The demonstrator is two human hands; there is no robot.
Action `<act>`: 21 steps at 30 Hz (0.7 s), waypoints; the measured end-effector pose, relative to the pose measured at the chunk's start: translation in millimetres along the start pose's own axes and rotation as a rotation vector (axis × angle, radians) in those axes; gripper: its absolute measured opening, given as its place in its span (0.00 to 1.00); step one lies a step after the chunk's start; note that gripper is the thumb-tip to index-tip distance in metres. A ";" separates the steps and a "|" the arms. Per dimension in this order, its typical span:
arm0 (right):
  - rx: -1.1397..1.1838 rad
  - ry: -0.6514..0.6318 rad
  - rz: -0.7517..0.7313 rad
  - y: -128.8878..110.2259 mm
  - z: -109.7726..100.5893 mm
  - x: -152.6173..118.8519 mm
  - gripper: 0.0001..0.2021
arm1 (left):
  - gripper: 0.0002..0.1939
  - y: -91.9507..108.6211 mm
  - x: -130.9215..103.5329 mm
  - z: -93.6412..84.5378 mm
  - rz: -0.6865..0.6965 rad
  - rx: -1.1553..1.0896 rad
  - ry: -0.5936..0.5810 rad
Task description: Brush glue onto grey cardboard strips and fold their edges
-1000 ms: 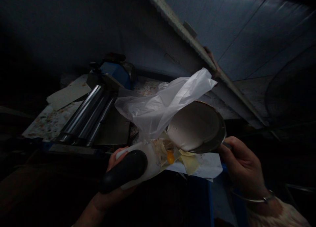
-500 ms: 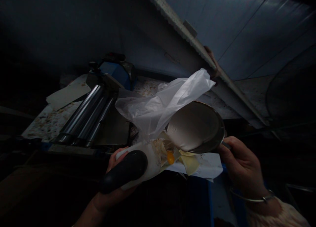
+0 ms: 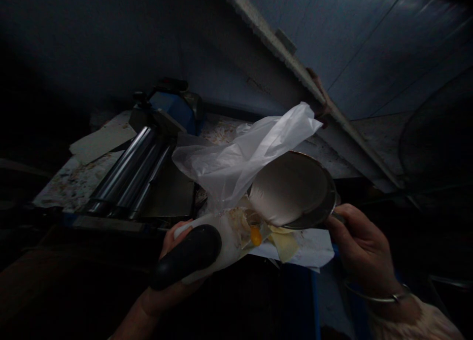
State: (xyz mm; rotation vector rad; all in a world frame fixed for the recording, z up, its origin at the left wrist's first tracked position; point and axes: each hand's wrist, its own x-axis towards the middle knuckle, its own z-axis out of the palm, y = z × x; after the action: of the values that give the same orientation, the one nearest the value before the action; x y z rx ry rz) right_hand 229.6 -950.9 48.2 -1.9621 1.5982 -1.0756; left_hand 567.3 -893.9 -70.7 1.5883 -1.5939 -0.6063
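Dim room; a roller machine (image 3: 129, 175) is sitting on a stained table (image 3: 61, 189) to the left, a slanted board (image 3: 266, 39) running behind. Head view, the only one: the left hand (image 3: 177, 293) is gripping a white piece (image 3: 227, 251) with a black handle (image 3: 188, 256). The right hand (image 3: 364, 244) is clasping a round pot (image 3: 291, 189) by its handle, tilting it beside a plastic bag (image 3: 236, 157); contents unclear. An orange blob (image 3: 255, 235) is showing between them. Risks, my guess: a twisting right grip could be spilling anything loose inside; the bag could be snagging the rim.
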 end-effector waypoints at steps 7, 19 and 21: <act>0.011 0.006 0.035 1.5 2.4 0.3 0.10 | 0.43 -6.7 -3.4 -2.5 0.044 -0.041 -0.046; 0.062 0.017 0.071 2.7 7.7 4.0 0.12 | 0.42 -6.8 1.4 -4.0 0.088 -0.046 -0.040; 0.067 0.013 0.093 3.6 8.0 4.4 0.11 | 0.41 -4.9 2.1 -4.0 0.089 -0.056 -0.039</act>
State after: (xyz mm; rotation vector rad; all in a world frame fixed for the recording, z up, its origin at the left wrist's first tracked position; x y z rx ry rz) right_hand 233.6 -957.4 42.0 -1.8226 1.6218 -1.0924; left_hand 573.6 -895.6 -72.0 1.4655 -1.6527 -0.6319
